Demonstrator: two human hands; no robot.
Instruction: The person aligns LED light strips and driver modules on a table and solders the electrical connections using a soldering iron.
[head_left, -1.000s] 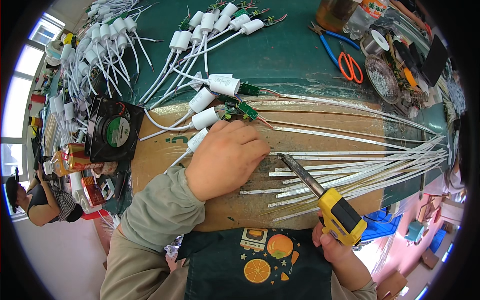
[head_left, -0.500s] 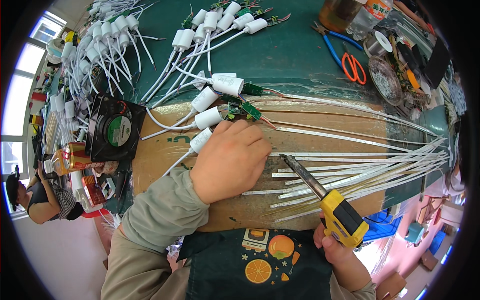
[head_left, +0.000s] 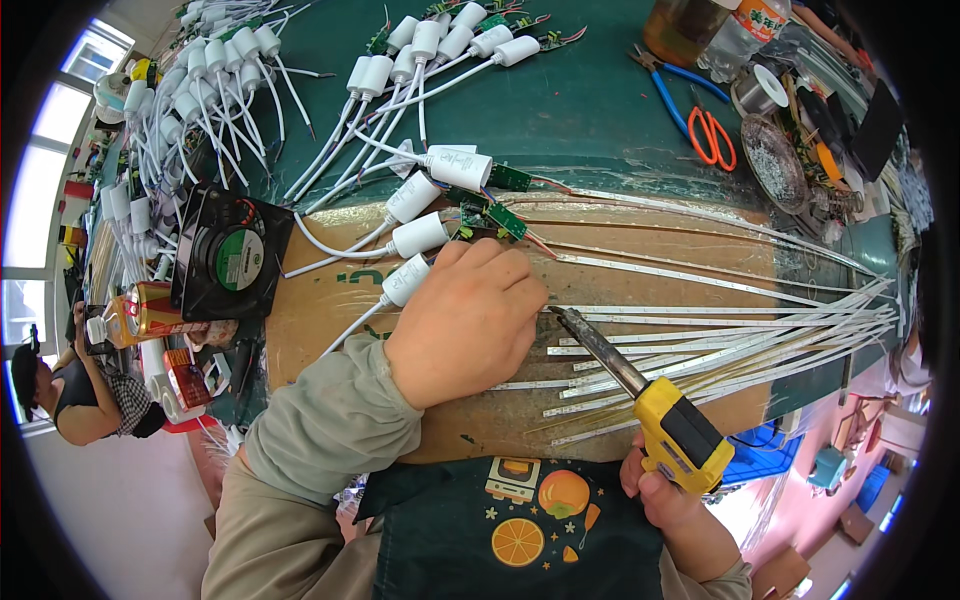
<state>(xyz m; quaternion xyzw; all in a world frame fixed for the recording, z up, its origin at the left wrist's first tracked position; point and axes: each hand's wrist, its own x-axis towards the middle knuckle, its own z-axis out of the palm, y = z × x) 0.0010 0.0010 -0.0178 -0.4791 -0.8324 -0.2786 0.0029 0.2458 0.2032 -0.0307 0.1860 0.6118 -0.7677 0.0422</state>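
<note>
My left hand [head_left: 465, 325] is closed, palm down, over the cardboard, its fingertips pinched together. What they pinch is hidden beneath them. A white cylindrical cap with a cable [head_left: 406, 281] pokes out from behind that hand. In my right hand [head_left: 665, 490] is a yellow and black soldering iron [head_left: 684, 435], pointing up and left. Its dark tip sits beside the left fingertips, at the end of a thin white LED strip [head_left: 640, 310]. Several more strips fan out toward the right. Above the left hand, green circuit boards [head_left: 505, 220] join similar white caps to strips by thin wires.
Cardboard [head_left: 330, 215] covers part of the green table. A black fan [head_left: 232, 255] stands at left, beside a drink can [head_left: 150, 315]. White caps with cables [head_left: 425, 42] lie farther back. Pliers [head_left: 680, 95], orange-handled scissors [head_left: 711, 140], and a solder spool [head_left: 762, 90] lie at far right.
The soldering iron has shifted slightly left, its tip now nearer my left fingertips. My left hand keeps its closed pose.
</note>
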